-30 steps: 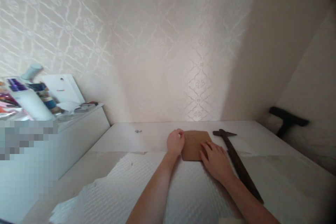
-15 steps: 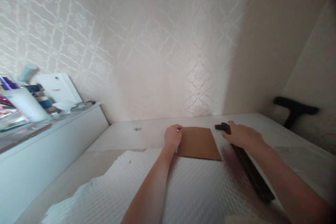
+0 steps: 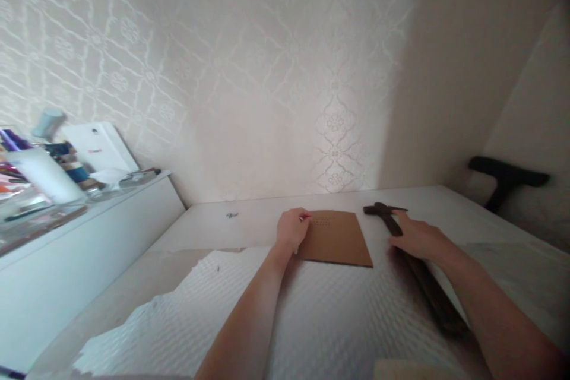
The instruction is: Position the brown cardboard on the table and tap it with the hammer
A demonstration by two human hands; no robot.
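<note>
A brown square of leather-like sheet point(image 3: 338, 240) with small rows of holes near its far edge lies flat on the white table point(image 3: 249, 219). My left hand point(image 3: 291, 229) rests on its left edge with fingers curled, possibly pinching something small. My right hand point(image 3: 418, 238) lies over the handle of a dark hammer point(image 3: 386, 217), whose head points away from me just right of the sheet. The handle runs back toward me under my forearm.
A textured white mat point(image 3: 312, 320) covers the near part of the table. A small metal bit point(image 3: 231, 214) lies near the far edge. At left a white shelf point(image 3: 89, 214) carries bottles and clutter. A dark chair arm point(image 3: 507, 181) shows at right.
My right hand left the brown sheet, went to the hammer's head, then slid down onto its handle. My left hand stayed at the sheet's left edge.
</note>
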